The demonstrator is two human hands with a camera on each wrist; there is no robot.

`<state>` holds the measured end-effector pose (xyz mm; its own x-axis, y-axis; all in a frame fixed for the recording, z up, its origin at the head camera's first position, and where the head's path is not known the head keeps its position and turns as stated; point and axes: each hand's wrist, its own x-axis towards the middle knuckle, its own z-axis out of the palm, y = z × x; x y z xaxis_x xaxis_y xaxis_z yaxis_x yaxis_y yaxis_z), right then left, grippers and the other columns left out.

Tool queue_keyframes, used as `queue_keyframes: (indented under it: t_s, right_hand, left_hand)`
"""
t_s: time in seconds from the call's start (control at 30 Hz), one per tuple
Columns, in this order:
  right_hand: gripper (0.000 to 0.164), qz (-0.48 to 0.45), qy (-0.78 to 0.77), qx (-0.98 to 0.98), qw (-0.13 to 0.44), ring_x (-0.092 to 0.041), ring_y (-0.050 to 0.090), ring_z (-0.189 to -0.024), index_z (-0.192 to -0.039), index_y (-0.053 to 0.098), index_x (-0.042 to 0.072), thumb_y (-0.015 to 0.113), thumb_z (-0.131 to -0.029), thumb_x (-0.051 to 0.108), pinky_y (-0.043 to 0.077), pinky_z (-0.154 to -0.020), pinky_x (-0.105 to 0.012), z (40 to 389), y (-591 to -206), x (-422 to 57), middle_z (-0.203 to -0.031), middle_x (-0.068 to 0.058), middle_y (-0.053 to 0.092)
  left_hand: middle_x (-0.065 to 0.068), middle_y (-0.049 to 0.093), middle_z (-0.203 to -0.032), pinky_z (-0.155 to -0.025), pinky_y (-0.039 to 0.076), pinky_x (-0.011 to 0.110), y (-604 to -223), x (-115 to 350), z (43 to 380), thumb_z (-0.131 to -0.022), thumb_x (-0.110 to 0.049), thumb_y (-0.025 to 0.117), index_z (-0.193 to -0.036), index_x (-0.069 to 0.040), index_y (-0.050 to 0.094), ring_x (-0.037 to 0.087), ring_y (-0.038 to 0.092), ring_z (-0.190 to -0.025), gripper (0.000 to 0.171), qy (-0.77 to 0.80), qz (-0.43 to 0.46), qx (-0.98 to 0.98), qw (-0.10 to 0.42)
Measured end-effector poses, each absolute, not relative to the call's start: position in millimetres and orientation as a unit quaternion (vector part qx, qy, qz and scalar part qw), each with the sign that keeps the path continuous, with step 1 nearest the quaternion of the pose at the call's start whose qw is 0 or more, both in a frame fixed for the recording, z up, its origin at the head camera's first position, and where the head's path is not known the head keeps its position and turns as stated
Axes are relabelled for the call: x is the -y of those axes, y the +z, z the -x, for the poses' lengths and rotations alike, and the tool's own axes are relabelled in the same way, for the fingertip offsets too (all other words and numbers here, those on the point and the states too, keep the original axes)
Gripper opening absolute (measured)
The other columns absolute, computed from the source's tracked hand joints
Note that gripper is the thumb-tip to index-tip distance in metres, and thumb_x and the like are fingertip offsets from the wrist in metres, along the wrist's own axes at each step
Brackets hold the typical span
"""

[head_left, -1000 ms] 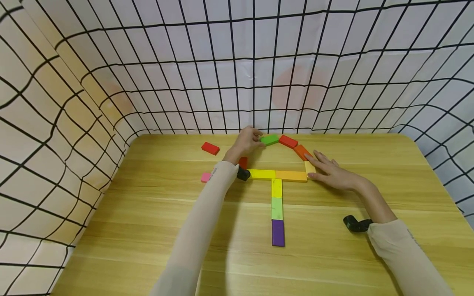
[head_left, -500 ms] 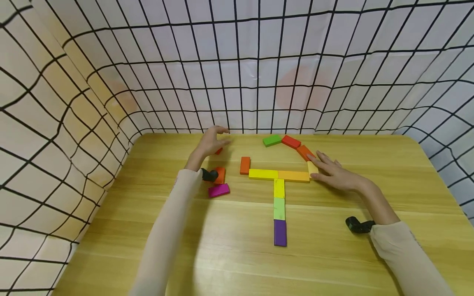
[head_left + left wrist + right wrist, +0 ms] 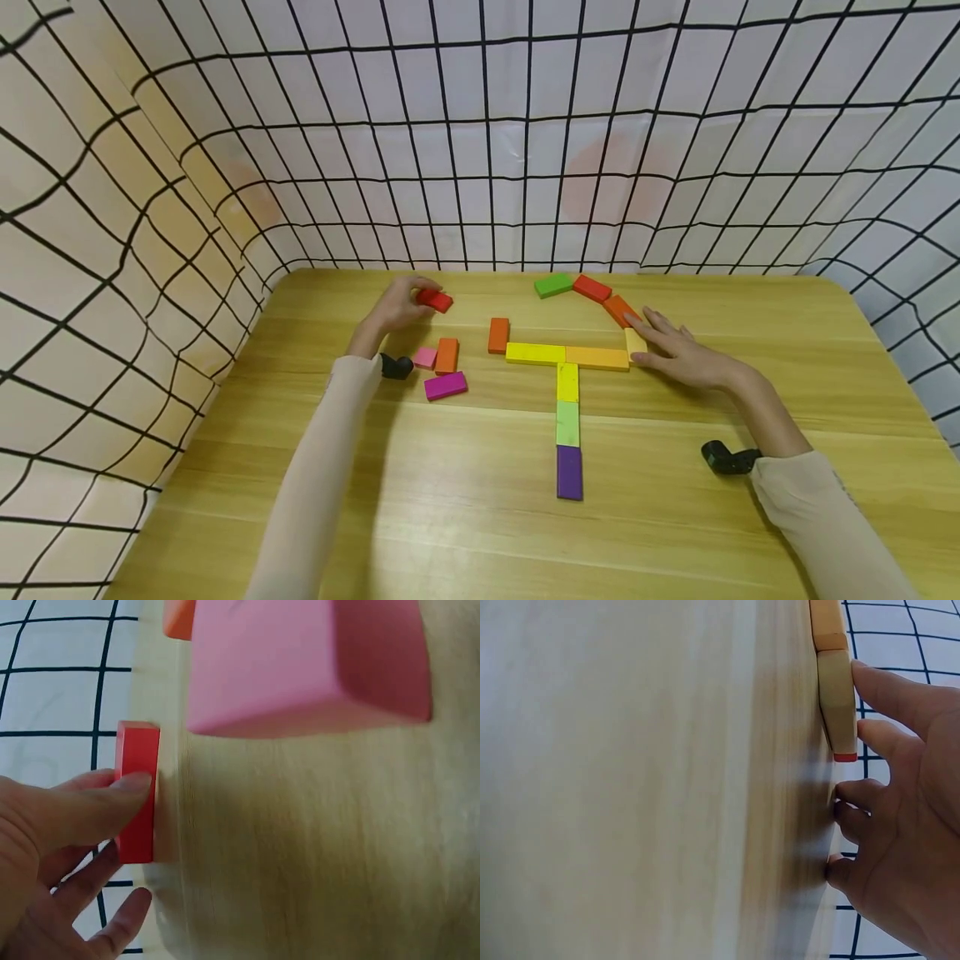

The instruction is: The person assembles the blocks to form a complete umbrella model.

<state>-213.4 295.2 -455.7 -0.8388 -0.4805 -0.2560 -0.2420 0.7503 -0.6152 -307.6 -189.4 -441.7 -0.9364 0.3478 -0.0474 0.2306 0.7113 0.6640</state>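
Note:
At the table's back left, my left hand (image 3: 396, 307) pinches a red block (image 3: 437, 301) between thumb and fingers; the left wrist view shows the thumb over this red block (image 3: 138, 836). My right hand (image 3: 688, 356) lies with fingers fairly straight, touching the pale yellow block (image 3: 634, 343). That block stands in a curved row with an orange block (image 3: 619, 311), a red block (image 3: 592, 288) and a green block (image 3: 553, 285). Below runs a bar of a yellow block (image 3: 536, 353) and a light orange block (image 3: 597, 358). Down from it go yellow, light green (image 3: 567, 423) and purple (image 3: 569, 472) blocks.
An orange block (image 3: 498, 336) stands at the bar's left end. Near my left wrist lie a pink block (image 3: 425, 358), another orange block (image 3: 447, 356) and a magenta block (image 3: 446, 386). A black grid net (image 3: 525, 175) rises behind the wooden table (image 3: 480, 492).
My left hand has left the green block, moved left and taken hold of the loose red block. The right hand stays by the pale yellow block.

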Motion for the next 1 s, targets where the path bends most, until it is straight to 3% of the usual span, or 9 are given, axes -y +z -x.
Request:
queue_keyframes:
  t_s: [0.27,0.47,0.7,1.0]
  right_hand:
    - [0.076,0.198,-0.293,-0.913,0.203,-0.048,-0.012,-0.159,-0.168,0.012,0.017,0.050,-0.108,0.043,-0.008,-0.123,-0.072,213.5,-457.2,-296.2,-0.172,-0.026,-0.008]
    - [0.076,0.197,-0.296,-0.912,0.204,-0.047,-0.013,-0.159,-0.168,0.012,0.017,0.050,-0.108,0.043,-0.009,-0.123,-0.072,212.4,-456.2,-296.3,-0.172,-0.025,-0.009]
    - [0.076,0.195,-0.297,-0.912,0.204,-0.047,-0.013,-0.159,-0.168,0.011,0.018,0.050,-0.108,0.044,-0.009,-0.123,-0.072,211.7,-454.6,-295.5,-0.172,-0.025,-0.009]
    - [0.077,0.192,-0.297,-0.912,0.206,-0.048,-0.014,-0.158,-0.168,0.012,0.018,0.051,-0.107,0.045,-0.008,-0.122,-0.075,211.1,-453.4,-293.7,-0.173,-0.024,-0.010]
  left_hand:
    - [0.025,0.066,-0.128,-0.105,0.051,0.049,-442.4,187.3,304.1,-0.091,-0.001,0.076,-0.127,0.004,0.071,0.036,0.059,-0.117,0.037,0.338,-0.150,-0.926,0.070]
    - [0.023,0.070,-0.118,-0.092,0.053,0.041,-438.9,175.6,301.7,-0.090,-0.010,0.080,-0.125,0.003,0.072,0.032,0.061,-0.104,0.038,0.330,-0.151,-0.930,0.058]
    - [0.021,0.072,-0.117,-0.091,0.056,0.040,-430.2,138.6,299.4,-0.092,-0.012,0.077,-0.122,0.002,0.074,0.032,0.065,-0.101,0.033,0.337,-0.155,-0.927,0.054]
    - [0.015,0.071,-0.116,-0.090,0.055,0.038,-430.0,91.0,299.6,-0.092,-0.015,0.079,-0.122,-0.001,0.074,0.029,0.062,-0.101,0.033,0.350,-0.145,-0.923,0.068]
